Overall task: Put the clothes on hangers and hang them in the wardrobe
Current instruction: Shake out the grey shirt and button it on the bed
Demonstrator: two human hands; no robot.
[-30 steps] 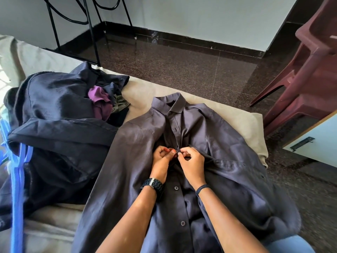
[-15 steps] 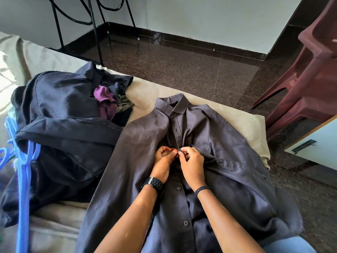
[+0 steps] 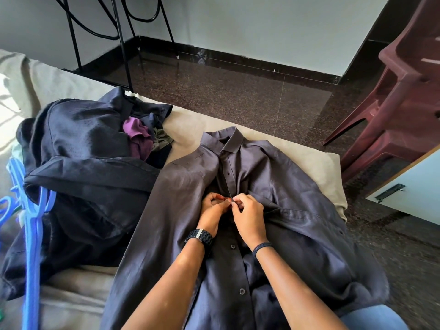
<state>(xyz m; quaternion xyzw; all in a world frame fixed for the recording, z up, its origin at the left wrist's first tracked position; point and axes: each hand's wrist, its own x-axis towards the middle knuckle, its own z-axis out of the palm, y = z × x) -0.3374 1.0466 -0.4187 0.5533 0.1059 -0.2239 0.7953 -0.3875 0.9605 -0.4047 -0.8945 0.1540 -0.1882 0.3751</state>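
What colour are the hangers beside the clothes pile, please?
Blue hangers, clearest in the head view.

Both hands (image 3: 232, 211) pinching the grey shirt (image 3: 285, 186) placket mid-chest.

A single head-worn wide-angle view looks forward and steeply down from close above the person's own forearms. The left hand (image 3: 212, 211) and right hand (image 3: 248, 214) sit near the frame's centre, meeting on a dark shirt (image 3: 297, 225) spread on the bed (image 3: 316, 163). Beyond the hands the view reaches the floor (image 3: 238, 91) and the wall base; edges bend outward.
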